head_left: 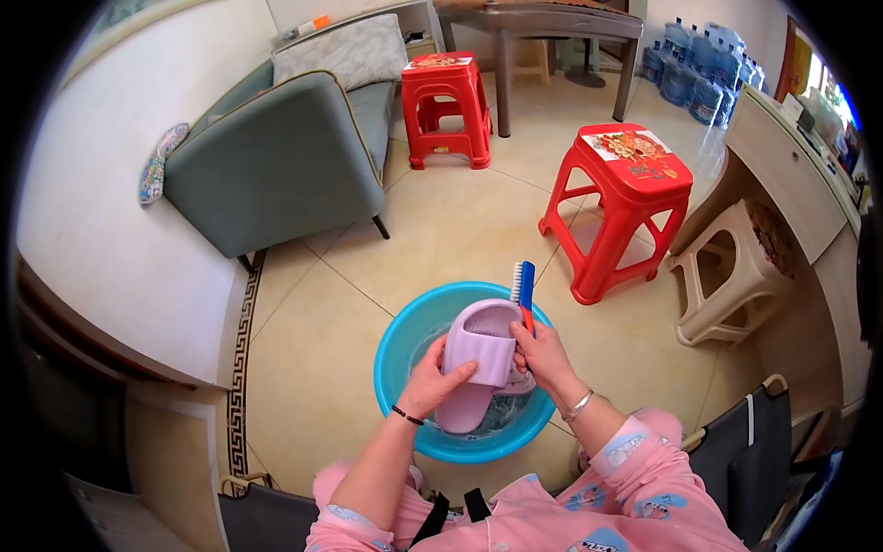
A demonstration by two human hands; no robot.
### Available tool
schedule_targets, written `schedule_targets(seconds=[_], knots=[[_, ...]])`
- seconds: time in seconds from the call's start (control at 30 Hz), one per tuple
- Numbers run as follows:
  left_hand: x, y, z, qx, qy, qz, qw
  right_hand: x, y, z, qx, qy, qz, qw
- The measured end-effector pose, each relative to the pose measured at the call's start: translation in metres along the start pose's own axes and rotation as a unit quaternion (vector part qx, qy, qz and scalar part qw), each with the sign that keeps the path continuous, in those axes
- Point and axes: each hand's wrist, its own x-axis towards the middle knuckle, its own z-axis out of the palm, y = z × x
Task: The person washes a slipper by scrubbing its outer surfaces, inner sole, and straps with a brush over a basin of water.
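Note:
A light purple slide slipper is held above a blue plastic basin on the floor. My left hand grips the slipper's left side, its thumb lying across the strap. In my right hand is a scrub brush with a blue and red handle, its white bristles facing left. That hand is beside the slipper's right edge; whether its fingers also touch the slipper I cannot tell. Soapy water lies in the basin, where another slipper shows partly behind the held one.
Two red stools stand on the tiled floor beyond the basin. A grey-green sofa is at the left, a beige stool by the desk at the right. Several water bottles stand at the back right.

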Motion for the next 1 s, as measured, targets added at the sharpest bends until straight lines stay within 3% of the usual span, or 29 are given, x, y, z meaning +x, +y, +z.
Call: schedule_targets(seconds=[0.1,0.2,0.33,0.4,0.47,0.53,0.57,0.6,0.63,0.67,0.73,0.77,0.9,0.97,1.0], knots=[[0.002,-0.009,0.002,0.048,0.031,0.069,0.996,-0.006,-0.007,0.002,-0.040,-0.004,0.006,0.999],[-0.006,-0.004,0.009,0.153,0.058,0.093,0.982,-0.004,-0.003,0.002,-0.003,-0.013,0.017,1.000],[-0.003,-0.004,0.007,0.153,0.032,0.079,0.984,0.004,0.014,-0.005,0.070,-0.003,0.058,0.996],[-0.009,0.000,0.008,0.238,0.043,0.145,0.959,0.003,0.012,-0.005,0.071,-0.002,0.061,0.996],[0.000,-0.015,0.006,0.239,0.069,0.123,0.961,0.003,0.006,-0.004,0.076,-0.002,0.061,0.995],[0.007,-0.025,0.003,0.239,0.096,0.099,0.961,0.000,0.000,-0.006,-0.081,-0.013,0.083,0.993],[0.008,-0.028,-0.002,0.232,0.123,0.096,0.960,-0.002,0.001,-0.006,-0.081,-0.016,0.084,0.993],[0.010,-0.030,-0.008,0.227,0.149,0.095,0.958,-0.004,0.002,-0.007,-0.260,0.061,-0.118,0.956],[0.011,-0.033,-0.015,0.229,0.150,0.094,0.957,-0.006,0.002,-0.008,-0.418,0.135,-0.311,0.843],[0.013,-0.036,-0.023,0.207,0.174,0.100,0.957,-0.011,-0.003,-0.012,-0.417,0.134,-0.311,0.844],[0.013,-0.034,-0.032,0.182,0.201,0.107,0.956,-0.028,-0.027,-0.016,-0.545,-0.020,-0.287,0.788],[0.013,-0.030,-0.034,0.221,0.204,0.092,0.949,-0.036,-0.034,-0.015,-0.611,-0.034,-0.270,0.743],[0.007,-0.024,-0.033,0.306,0.201,0.075,0.928,-0.040,-0.039,-0.016,-0.617,-0.084,-0.297,0.724],[-0.001,-0.005,-0.025,0.325,0.180,0.057,0.927,-0.037,-0.042,-0.021,-0.696,-0.106,-0.267,0.658],[-0.004,0.001,-0.022,0.344,0.159,0.039,0.925,-0.036,-0.043,-0.023,-0.696,-0.107,-0.266,0.659]])
